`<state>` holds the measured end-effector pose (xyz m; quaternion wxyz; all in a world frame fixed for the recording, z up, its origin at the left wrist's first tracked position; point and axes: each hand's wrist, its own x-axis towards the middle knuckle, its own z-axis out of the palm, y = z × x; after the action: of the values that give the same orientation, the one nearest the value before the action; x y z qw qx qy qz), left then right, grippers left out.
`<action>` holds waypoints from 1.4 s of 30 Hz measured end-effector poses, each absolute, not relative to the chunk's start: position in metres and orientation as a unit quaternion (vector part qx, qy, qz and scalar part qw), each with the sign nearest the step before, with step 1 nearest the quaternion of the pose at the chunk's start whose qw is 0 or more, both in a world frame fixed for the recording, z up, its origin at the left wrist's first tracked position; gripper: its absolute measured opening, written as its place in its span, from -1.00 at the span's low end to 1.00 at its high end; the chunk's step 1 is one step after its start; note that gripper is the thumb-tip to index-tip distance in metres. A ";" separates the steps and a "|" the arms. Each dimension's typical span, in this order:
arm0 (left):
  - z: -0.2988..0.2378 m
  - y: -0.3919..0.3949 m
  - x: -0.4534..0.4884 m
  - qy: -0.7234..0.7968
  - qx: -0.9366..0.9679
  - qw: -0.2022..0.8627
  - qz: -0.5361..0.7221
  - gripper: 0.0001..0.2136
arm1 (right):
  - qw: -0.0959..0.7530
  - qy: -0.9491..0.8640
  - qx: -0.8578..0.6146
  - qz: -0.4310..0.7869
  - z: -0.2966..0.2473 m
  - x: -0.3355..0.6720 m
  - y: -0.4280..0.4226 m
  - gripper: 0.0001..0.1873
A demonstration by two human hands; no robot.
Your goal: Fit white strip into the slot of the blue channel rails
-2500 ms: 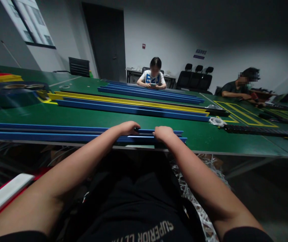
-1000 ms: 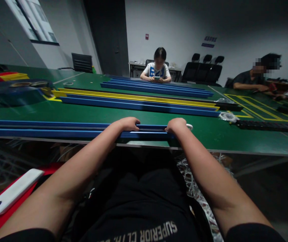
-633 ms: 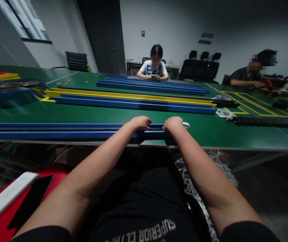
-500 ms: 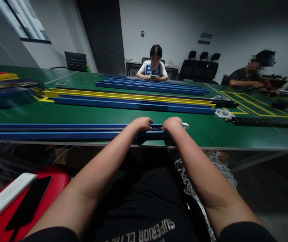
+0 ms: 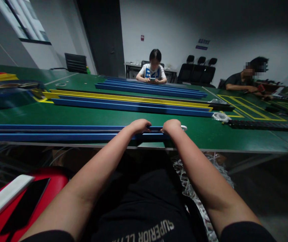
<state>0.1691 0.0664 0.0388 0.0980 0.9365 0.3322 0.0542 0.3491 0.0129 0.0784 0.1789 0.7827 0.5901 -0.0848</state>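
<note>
A: How do the hands stand?

B: The left hand [image 5: 140, 126] and right hand [image 5: 172, 126] curl down onto the near blue rails [image 5: 58, 137], close together. The fingertips are hidden, so I can't tell whether either grip is pinching.

A: Where do those rails lie?

B: Along the close edge of the green counter [image 5: 209, 134], running from the hands toward nine o'clock. A white ring [image 5: 184, 127], partly covered, shows at the right hand's three o'clock.

A: And beyond?

B: At twelve o'clock, yellow rails [image 5: 131, 99], then a bundle of blue rails [image 5: 150, 89], then a seated person [image 5: 154, 71] holding a small device [image 5: 153, 79]. At two o'clock, a wrapped roll [image 5: 221, 117] beside a black strip [image 5: 259, 125]; farther off, another person [image 5: 242, 80].

A: Lower down?

B: At eight o'clock, a red seat [image 5: 55, 178] bearing a white case [image 5: 6, 198] and a dark flat slab [image 5: 28, 205].
</note>
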 end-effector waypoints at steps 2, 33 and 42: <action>0.039 0.066 0.168 0.323 0.939 0.105 0.058 -0.73 | 0.201 0.586 0.781 -0.072 0.080 0.349 0.013 -0.42; 0.037 0.065 0.074 0.387 0.915 0.106 0.035 -0.61 | 0.242 0.662 0.707 -0.064 0.084 0.343 -0.007 -0.41; 0.037 0.064 0.075 0.389 0.914 0.104 0.037 -0.61 | 0.243 0.662 0.705 -0.070 0.075 0.344 -0.006 -0.40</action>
<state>0.0746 0.0635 0.0369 0.1043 0.9144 0.3894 0.0366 0.3444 -0.0057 0.0753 0.2432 0.7051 0.6624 -0.0704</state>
